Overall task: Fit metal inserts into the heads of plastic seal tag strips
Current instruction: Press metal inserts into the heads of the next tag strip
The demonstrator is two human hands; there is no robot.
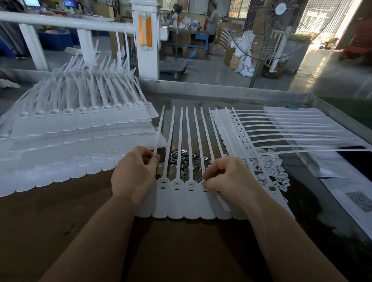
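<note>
Here left hand (135, 170) pinches a tail of the strip (184, 196), right hand (223, 177) pinching at a head; insert may seat skewed if strip shifts toward inserts (187, 160) behind.

Head-worn camera looks forward and down, close over the table (56, 221).

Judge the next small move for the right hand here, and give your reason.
Probably press down at the strip head under the right hand: its fingers are pinched just above that head, seemingly on an insert, while the left hand grips the row's leftmost strip.
</note>
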